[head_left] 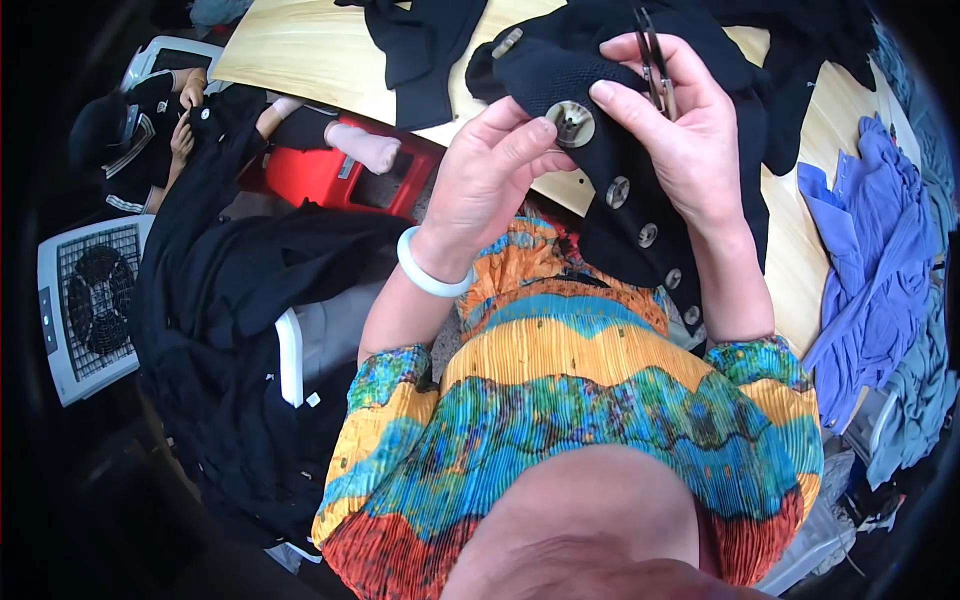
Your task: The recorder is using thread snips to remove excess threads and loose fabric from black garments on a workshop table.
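My left hand point(485, 170) is closed in a pinch at the edge of a large round brownish button point(581, 136) on a black knitted garment point(612, 240). Small dark thread snips point(650, 62) are tucked in my right hand point(695, 140), blades pointing up and away. Its thumb presses on the knit just right of that button. Further buttons run down the garment's edge toward my lap, among them a brown one point(618, 192). Another button point(508, 43) lies at the far left of the cloth. My fingers hide part of the knit.
A light wood table point(300, 50) carries more black clothing point(425, 60). Purple garments point(875, 240) are heaped at the right. On my left lie a dark cloth pile point(220, 330) and a fan point(100, 290). Beyond, a co-worker point(130, 140) handles black cloth near a red stool point(305, 170).
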Demonstrator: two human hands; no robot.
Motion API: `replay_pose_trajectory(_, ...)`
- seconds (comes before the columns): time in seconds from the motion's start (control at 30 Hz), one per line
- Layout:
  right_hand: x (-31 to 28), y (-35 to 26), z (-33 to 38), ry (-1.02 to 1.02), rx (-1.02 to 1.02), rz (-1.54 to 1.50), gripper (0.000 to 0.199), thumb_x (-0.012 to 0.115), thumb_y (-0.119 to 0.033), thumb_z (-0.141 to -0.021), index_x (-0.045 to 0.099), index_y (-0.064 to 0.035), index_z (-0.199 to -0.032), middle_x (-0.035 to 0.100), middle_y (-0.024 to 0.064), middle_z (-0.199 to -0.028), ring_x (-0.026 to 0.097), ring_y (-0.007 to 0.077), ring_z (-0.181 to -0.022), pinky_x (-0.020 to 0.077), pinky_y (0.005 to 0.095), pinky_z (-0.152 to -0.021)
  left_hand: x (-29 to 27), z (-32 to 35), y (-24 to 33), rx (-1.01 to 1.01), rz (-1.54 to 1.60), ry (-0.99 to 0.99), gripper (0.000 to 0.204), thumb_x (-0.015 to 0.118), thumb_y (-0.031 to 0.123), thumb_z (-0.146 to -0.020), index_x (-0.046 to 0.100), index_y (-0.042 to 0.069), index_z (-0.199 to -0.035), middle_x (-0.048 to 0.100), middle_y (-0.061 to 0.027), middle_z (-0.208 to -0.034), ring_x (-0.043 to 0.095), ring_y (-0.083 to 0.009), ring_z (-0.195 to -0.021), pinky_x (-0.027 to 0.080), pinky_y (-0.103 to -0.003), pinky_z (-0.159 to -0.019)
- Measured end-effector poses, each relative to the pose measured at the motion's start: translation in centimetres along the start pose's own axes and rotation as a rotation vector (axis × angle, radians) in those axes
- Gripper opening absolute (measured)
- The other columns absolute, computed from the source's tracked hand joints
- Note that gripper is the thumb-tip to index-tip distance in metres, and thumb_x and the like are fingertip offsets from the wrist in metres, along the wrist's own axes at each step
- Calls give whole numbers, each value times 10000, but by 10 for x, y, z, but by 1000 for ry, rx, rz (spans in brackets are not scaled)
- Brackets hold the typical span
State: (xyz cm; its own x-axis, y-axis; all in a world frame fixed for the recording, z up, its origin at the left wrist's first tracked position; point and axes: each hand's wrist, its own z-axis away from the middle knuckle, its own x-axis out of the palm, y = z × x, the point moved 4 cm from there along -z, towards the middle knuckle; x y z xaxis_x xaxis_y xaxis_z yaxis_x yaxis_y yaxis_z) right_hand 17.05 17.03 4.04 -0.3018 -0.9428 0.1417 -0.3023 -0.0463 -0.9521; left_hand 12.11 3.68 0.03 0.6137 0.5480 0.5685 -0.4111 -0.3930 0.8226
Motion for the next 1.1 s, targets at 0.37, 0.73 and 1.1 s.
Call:
replay_pose_trajectory(0.37, -3, -9, 8, -191, -268, 435, 354, 646, -25, -695, 562, -5, -1038, 586, 86, -1010, 569, 131, -870, 451, 223, -728, -8, -2, -19, -197, 560, -67, 291, 435, 205, -887, 493, 55, -1129, 557, -65, -1076, 535, -176, -985, 466, -325, -781)
replay_pose_trajectory(0.73, 7, 6, 22, -78, -598, 796, 186, 608, 25, -640, 568, -47, -807, 583, 57, -857, 593, 196, -606, 478, 245, -503, -11, -4, -23, -191, 388, -17, 195, 426, 186, -903, 528, 42, -985, 570, -65, -977, 539, -139, -909, 465, -288, -755)
replay_pose_trajectory(1.1, -26, -15, 14, 129, -478, 588, 157, 663, 21, -689, 564, 11, -809, 565, 55, -739, 540, 92, -618, 430, 196, -555, 0, 4, -22, -160, 447, -190, 328, 439, 177, -891, 436, 11, -1173, 552, -100, -1079, 554, -205, -964, 473, -346, -793)
